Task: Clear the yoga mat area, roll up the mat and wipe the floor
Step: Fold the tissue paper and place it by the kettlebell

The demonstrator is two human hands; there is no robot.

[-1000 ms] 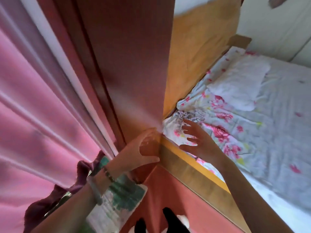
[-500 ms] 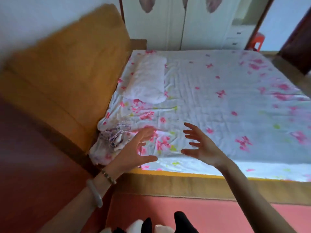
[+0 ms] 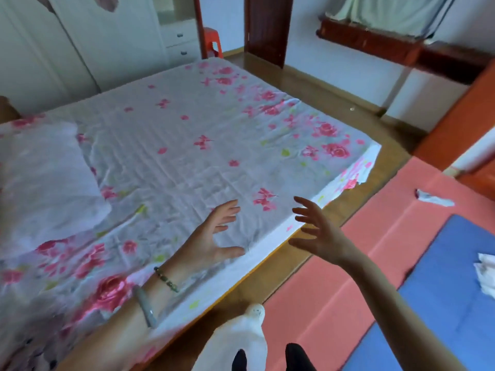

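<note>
While both hands are held out in the air, the bed (image 3: 187,145) is taken as the landmark for what follows. The left hand (image 3: 211,236) is seen above the near edge of the bed, fingers spread and straight, thumb out to the side; nothing is held in its grip. A beaded bracelet (image 3: 166,279) and a pale bangle (image 3: 146,307) are worn on the left wrist. The right hand (image 3: 318,234) is raised just beyond the bed's near edge, over the wooden bed frame (image 3: 300,263), fingers splayed and slightly bent; its grip is likewise wide open and empty. Contact between either hand and the sheet cannot be confirmed.

The bed is covered by a white sheet with pink flowers, and a white pillow (image 3: 40,188) is laid at its left end. The blue yoga mat (image 3: 439,303) is found unrolled on the pink floor covering (image 3: 334,290), to the right of the bed and well apart from both hands. A crumpled white cloth (image 3: 486,277) is lying on the mat's right part. A second white scrap (image 3: 434,199) is noted on the pink covering beyond the mat, near the bed's foot corner.
</note>
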